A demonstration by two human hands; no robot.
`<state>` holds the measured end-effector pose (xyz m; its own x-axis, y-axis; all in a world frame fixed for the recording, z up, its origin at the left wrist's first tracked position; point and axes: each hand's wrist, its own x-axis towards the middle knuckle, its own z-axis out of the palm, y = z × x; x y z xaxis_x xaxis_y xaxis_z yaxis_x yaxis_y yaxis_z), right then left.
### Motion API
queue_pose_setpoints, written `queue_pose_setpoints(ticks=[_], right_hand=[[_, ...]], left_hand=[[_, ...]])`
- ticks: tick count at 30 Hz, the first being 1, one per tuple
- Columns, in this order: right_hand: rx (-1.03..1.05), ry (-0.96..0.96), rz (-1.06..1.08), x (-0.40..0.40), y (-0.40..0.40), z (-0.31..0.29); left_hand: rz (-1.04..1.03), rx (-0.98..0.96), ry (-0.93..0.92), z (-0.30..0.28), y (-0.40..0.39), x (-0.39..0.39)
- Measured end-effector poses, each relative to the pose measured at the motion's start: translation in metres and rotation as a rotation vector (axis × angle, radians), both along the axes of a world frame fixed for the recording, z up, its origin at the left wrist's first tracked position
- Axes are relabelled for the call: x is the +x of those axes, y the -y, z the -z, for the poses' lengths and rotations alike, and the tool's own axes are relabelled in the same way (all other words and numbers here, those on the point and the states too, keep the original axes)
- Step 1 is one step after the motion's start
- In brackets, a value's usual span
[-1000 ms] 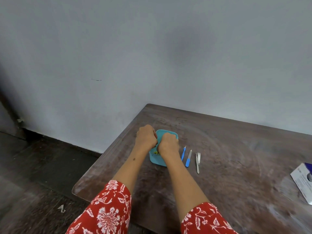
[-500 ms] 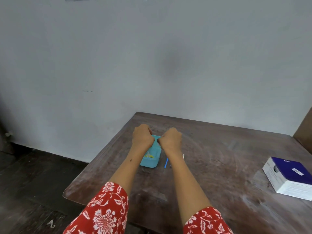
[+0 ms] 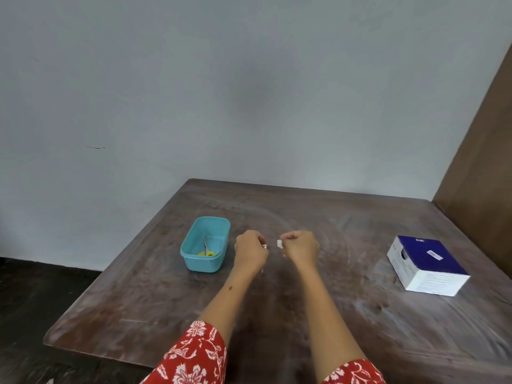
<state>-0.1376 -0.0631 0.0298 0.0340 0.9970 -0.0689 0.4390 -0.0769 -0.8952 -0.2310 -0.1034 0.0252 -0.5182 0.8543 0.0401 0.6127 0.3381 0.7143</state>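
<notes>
Both forearms stretched forward, roughly parallel. The left hand [image 3: 250, 252], fingers curled, pinched a tiny bit [image 3: 264, 246]; the right hand [image 3: 300, 249], near it, pinched a white scrap [image 3: 279, 243].

A small white rectangular piece [image 3: 279, 243] is pinched in the right hand [image 3: 300, 249]. A tiny pinkish piece [image 3: 265, 246] sits in the left hand [image 3: 250, 252].

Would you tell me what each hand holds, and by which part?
Right hand pinches a small white piece by one end; left hand pinches a tiny reddish bit; neither identifiable.
</notes>
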Motion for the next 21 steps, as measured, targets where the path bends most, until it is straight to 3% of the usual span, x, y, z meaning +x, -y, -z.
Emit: queue_pose_setpoints(ticks=[11, 21], right_hand=[[0.091, 0.127, -0.146, -0.013, -0.020, 0.043], [0.100, 0.177, -0.162, -0.023, -0.028, 0.048]], left_hand=[[0.015, -0.205, -0.362, 0.022, -0.025, 0.009], [-0.014, -0.206, -0.370, 0.026, -0.031, -0.002]])
